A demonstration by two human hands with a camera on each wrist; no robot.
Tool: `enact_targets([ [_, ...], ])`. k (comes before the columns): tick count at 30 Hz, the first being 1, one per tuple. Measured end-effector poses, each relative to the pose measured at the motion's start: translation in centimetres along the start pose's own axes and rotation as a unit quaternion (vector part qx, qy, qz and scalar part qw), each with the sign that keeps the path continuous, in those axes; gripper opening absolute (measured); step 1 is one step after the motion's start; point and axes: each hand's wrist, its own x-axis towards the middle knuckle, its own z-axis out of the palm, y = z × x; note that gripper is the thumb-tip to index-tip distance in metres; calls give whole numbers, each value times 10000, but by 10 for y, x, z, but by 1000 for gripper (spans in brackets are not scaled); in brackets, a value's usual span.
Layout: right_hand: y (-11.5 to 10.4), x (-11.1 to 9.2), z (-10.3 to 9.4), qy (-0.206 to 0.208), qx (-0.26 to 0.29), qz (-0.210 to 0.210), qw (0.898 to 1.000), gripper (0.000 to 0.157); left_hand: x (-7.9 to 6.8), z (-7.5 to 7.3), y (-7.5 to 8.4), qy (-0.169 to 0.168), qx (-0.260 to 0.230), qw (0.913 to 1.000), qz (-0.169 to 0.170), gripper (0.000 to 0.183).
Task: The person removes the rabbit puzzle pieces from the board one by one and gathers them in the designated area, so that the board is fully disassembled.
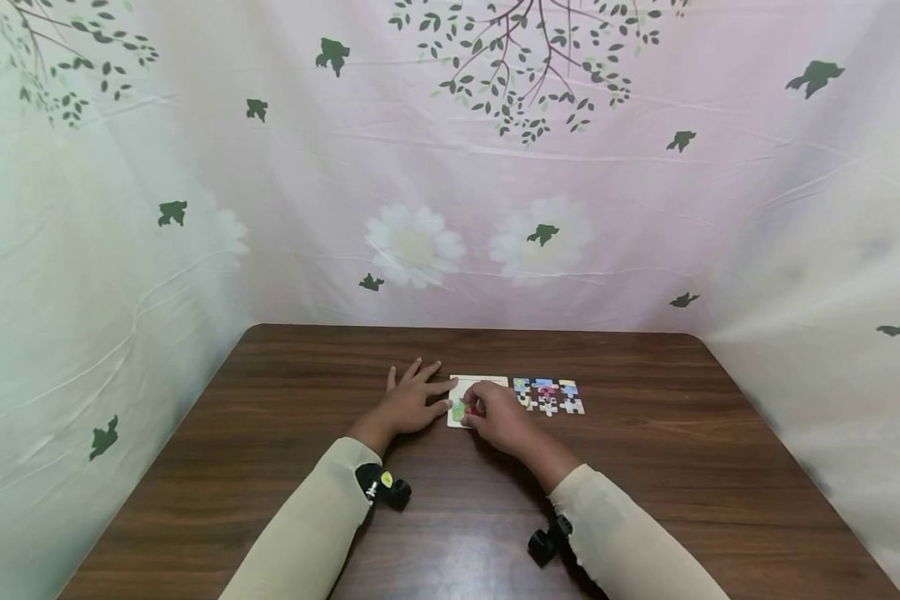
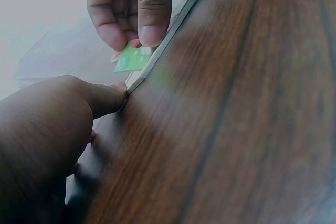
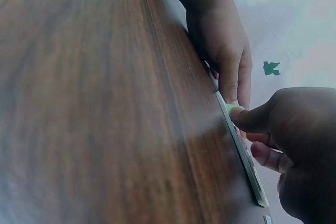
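Note:
A white puzzle board (image 1: 461,388) lies flat on the table between the hands. My left hand (image 1: 408,406) rests palm down at its left side, fingers spread, with thumb and forefinger touching the board's edge. Over the board, my right hand (image 1: 501,417) pinches a puzzle piece (image 2: 132,60) between thumb and fingers. That piece is green with some red, and it appears tilted in the left wrist view. Its far part is hidden by the fingers. Just right of the board lie several joined or closely set puzzle pieces (image 1: 546,388) in blue, pink and yellow.
The brown wooden table (image 1: 645,467) reaches back to a printed cloth (image 1: 465,183) with leaves, birds and flowers, which hangs at the back and both sides. Each sleeved forearm wears a black wrist camera (image 1: 399,494).

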Motion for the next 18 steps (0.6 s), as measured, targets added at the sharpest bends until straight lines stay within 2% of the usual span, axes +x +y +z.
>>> enact_targets([
  [13, 2, -4, 0, -52, -169, -205, 9996, 14, 0, 0, 0, -51, 30, 10000, 10, 50],
  [18, 4, -6, -5, 158, -130, -261, 9995, 14, -1, -1, 0, -62, 40, 10000, -3, 50],
])
